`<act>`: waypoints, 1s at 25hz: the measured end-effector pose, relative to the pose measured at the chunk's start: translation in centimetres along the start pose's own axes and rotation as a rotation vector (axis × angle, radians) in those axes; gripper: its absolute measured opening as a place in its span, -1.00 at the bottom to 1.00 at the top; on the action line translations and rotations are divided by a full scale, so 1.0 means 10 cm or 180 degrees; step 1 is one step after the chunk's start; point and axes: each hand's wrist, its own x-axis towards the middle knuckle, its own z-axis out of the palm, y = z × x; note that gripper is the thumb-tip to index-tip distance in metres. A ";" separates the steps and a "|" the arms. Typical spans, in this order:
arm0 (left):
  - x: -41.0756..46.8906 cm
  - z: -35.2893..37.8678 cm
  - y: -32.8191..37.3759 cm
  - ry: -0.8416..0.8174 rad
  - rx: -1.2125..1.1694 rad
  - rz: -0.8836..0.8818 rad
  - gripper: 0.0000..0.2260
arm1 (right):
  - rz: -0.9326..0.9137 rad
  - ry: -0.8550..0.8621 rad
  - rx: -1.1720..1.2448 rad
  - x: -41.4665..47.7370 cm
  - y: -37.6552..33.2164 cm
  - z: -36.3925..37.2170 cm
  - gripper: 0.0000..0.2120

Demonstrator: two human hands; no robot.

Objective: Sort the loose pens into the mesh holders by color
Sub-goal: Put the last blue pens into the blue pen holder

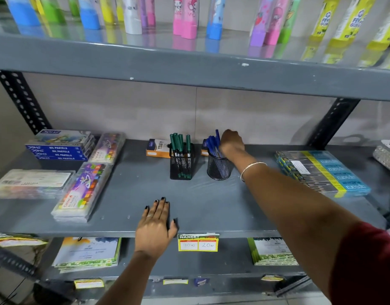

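Note:
Two black mesh holders stand on the grey shelf (132, 194). The square holder (181, 166) on the left holds several green pens (178, 143). The round holder (218, 168) on the right holds several blue pens (212, 143). My right hand (231, 144) reaches over the round holder's right rim, fingers curled around the tops of the blue pens. My left hand (155, 225) lies flat, palm down, on the shelf's front edge with fingers spread and nothing in it. No loose pens show on the shelf.
Orange pen boxes (157, 148) lie behind the holders. Oil pastel boxes (59, 148) and crayon cases (81, 192) fill the left side. A stack of blue and yellow packs (321, 172) sits on the right. A yellow price tag (198, 242) hangs on the front edge.

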 end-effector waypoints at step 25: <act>0.00 0.02 0.00 0.0072 -0.0030 0.0030 -0.49 | 0.0857 -0.0280 -0.0331 -0.51 1.63 0.09 -0.64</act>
